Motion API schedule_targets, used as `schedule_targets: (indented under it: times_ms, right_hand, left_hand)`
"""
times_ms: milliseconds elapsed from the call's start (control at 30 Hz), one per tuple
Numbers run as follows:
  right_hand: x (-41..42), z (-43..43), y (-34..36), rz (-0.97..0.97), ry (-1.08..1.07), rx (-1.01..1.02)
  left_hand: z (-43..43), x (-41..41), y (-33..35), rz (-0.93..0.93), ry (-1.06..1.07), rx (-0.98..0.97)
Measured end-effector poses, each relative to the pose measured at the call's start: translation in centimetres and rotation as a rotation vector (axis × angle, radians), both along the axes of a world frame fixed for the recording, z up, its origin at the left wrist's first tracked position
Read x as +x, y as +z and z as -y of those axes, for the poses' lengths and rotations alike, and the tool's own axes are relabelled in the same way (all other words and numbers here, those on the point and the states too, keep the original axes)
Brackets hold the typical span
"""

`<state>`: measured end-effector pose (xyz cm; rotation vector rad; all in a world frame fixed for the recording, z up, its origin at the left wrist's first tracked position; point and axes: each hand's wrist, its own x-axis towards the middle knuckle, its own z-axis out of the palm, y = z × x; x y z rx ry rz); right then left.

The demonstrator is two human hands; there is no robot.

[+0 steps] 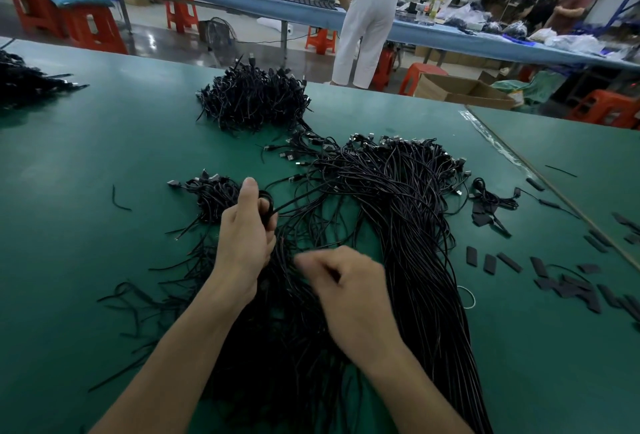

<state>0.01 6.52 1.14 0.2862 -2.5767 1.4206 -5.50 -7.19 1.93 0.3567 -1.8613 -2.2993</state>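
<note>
On the green tabletop [104, 163] a great sheaf of loose black cables [408, 219] runs from the near edge toward the middle; a heap of wound cables [252, 101] sits near the far edge, and a smaller heap [211, 194] left of the middle; just beside it the left hand [246, 236] has its grip curled round a cable coil [266, 205]; the right hand [349, 288] is blurred over the sheaf, so I cannot tell whether its grip pinches a strand; winding should go best with the loop held firm and the tail fed taut, in even turns; beyond the far right corner an open cardboard box [460, 89] stands on the floor, its contents hidden.
</note>
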Motion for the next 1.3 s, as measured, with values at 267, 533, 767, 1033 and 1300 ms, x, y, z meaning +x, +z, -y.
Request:
schedule_targets:
  times_ms: [267, 533, 767, 1033, 1300]
  right_hand:
    - [-2.0, -0.9, 1.8, -0.107, -0.322, -0.423]
    - [-2.1, 0.0, 3.2, -0.126, -0.334, -0.942]
    - [-1.5, 0.3, 3.0, -0.025, -0.072, -0.646]
    - [-0.8, -0.1, 2.5, -0.028, -0.127, -0.331]
    - [0.2, 0.5, 1.8, -0.338, -0.091, 0.265]
  left_hand:
    - [-2.1, 1.7, 1.0, -0.240, -0.114, -0.129]
    - [-3.6, 3.2, 0.8, -0.332, -0.496, -0.249]
    - [-3.6, 1.8, 0.6, -0.353, -0.337, -0.145]
    - [-3.2, 1.7, 0.4, -0.301, -0.221, -0.122]
    - [-3.0, 1.3, 0.4, -0.155, -0.123, -0.108]
